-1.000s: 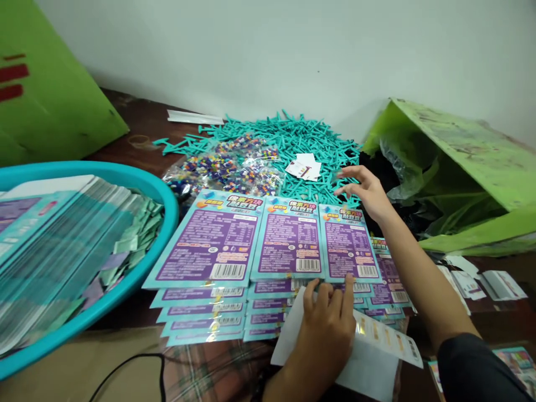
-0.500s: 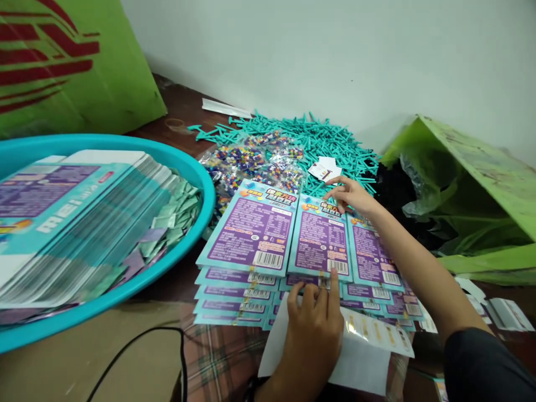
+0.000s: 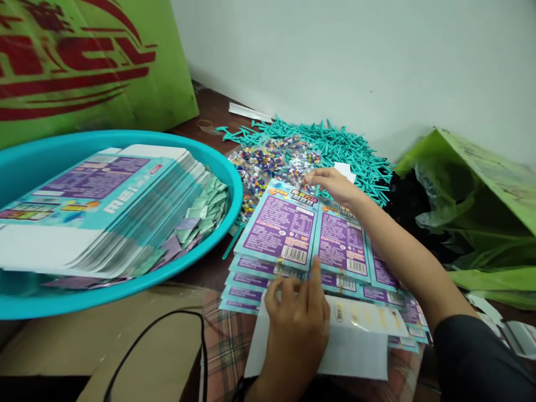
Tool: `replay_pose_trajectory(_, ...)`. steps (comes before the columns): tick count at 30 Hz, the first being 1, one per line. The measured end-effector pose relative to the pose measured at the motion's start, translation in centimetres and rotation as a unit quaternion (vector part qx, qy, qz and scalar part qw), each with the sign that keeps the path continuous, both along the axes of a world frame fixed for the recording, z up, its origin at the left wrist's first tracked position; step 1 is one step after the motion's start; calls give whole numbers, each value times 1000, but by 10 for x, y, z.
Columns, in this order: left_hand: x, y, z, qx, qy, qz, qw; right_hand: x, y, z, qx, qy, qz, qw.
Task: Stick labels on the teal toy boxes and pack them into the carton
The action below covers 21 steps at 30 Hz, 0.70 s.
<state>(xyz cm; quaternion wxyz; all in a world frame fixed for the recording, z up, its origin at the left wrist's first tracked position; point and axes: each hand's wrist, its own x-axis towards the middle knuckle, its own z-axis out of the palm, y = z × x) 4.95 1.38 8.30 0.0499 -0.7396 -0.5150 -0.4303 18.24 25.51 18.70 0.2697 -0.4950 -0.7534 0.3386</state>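
Note:
Flat purple and teal printed packages (image 3: 278,226) lie in overlapping rows over a plaid cloth (image 3: 226,346). At the bottom centre, my left hand (image 3: 297,324) holds a white sheet with gold stickers (image 3: 368,318); its index finger stretches to the lower edge of the top row, where two packages meet. My right hand (image 3: 330,184) reaches over the top edges of the left and middle packages, its fingers extended and holding nothing visible. The underside of both hands is hidden.
A blue basin (image 3: 237,195) at left holds stacked flat boxes (image 3: 138,206) and small green packets (image 3: 209,201). Behind the packages lie bags of coloured beads (image 3: 268,162) and teal sticks (image 3: 347,145). Green bags (image 3: 481,173) stand at right, a black cable (image 3: 154,321) below the basin.
The view has turned left. Both hands have shifted left along the packages, from the middle one to the junction with the left one. The white cards behind are partly covered by my right hand.

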Motion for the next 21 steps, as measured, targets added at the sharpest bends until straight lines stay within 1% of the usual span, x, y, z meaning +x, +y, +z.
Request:
replay_pose_trajectory(2, -9, 2, -1, -1, 2, 26, 1000, -7, 8, -10, 52, -80, 2, 995)
replay_pose_trajectory(4, -13, 2, -5, -13, 7, 29, 999, -6, 10, -17, 147, -158, -23, 976)
replay_pose_trajectory(6, -13, 1, -7, -23, 4, 25, 999, -2, 6, -19, 227, -185, -46, 955)
replay_pose_trajectory(7, -12, 1, -8, -26, 1, 23, 999, 0, 2, -19, 247, -176, -47, 952)
replay_pose_trajectory(10, -9, 1, -10, -26, -6, 25, 999, 2, -7, -17, 247, -144, -13, 958)
replay_pose_trajectory(12, -8, 2, -10, -22, -7, 28, 999, 0, -7, -21, 224, -166, 18, 960)
replay_pose_trajectory(14, -8, 3, -10, -18, -5, 31, 999, -3, -4, -27, 185, -203, 51, 960)
replay_pose_trajectory(15, -9, 3, -10, -16, -3, 31, 999, -3, -1, -28, 164, -218, 55, 961)
replay_pose_trajectory(16, -9, 3, -9, -16, -1, 29, 999, -2, 0, -28, 147, -229, 48, 961)
replay_pose_trajectory(18, -11, 3, -8, -17, 1, 24, 1000, 8, 1, -21, 142, -235, 0, 961)
replay_pose_trajectory(21, -9, 3, -5, -12, -11, 23, 1000, 38, -9, 1, 191, -189, -95, 958)
